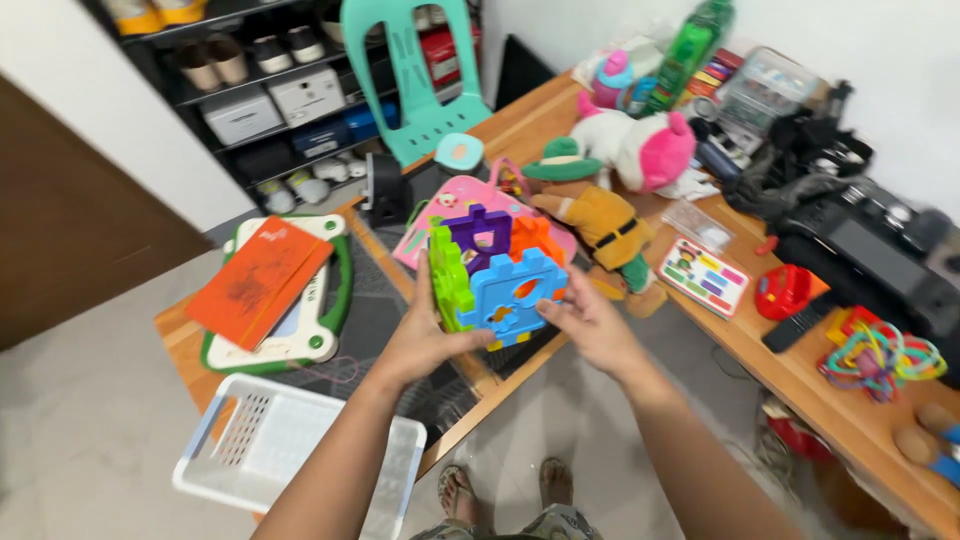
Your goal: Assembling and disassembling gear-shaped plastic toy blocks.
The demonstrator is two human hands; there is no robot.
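Both hands hold a colourful plastic puzzle cube (495, 275) above the corner of a wooden desk (800, 375). Its panels are green, blue, purple and orange, with shape cut-outs. My left hand (425, 335) grips the green side from below left. My right hand (590, 320) holds the blue panel's right edge. Just behind the cube lie a pink toy board (450, 205) and a stuffed doll in a green hat (590, 215).
A white plastic basket (290, 450) sits at the desk's near left. An orange book (260, 280) lies on a green-rimmed drawing board (330, 300). Plush toys (640, 145), a red toy (785, 290), a colourful ring toy (880, 355) and black bags (860, 230) crowd the right. A teal chair (410, 70) stands behind.
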